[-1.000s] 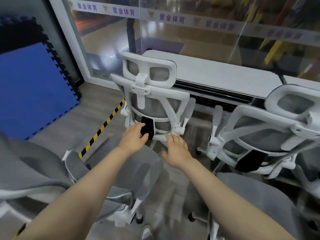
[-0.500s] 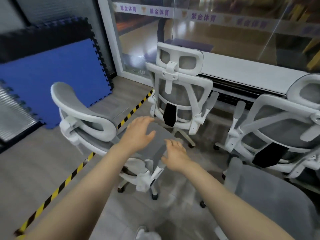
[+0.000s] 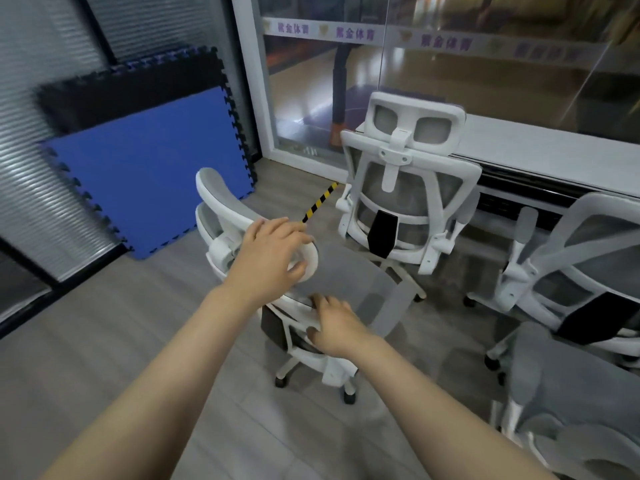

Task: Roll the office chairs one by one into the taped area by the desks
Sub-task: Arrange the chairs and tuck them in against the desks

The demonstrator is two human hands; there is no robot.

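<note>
A white-framed grey mesh office chair (image 3: 349,285) stands just in front of me, its headrest (image 3: 221,199) pointing left. My left hand (image 3: 273,251) lies on the right end of that headrest with its fingers spread. Lower down, my right hand (image 3: 336,327) curls its fingers over the white frame of the chair's back. A strip of yellow-and-black floor tape (image 3: 320,201) runs from behind the chair toward the glass wall. Beyond the tape a matching chair (image 3: 405,202) faces the white desk (image 3: 540,140).
Another white chair (image 3: 575,271) stands at the desk on the right, and a fourth grey chair (image 3: 561,393) fills the bottom right corner. Blue and black foam mats (image 3: 149,188) lean against the left wall. A glass partition (image 3: 450,64) runs behind the desk. Grey floor opens to the left.
My view has swung left and pulled back from the parked chair. Both hands have left it and come down on the nearer chair, left on the headrest, right on the back frame.
</note>
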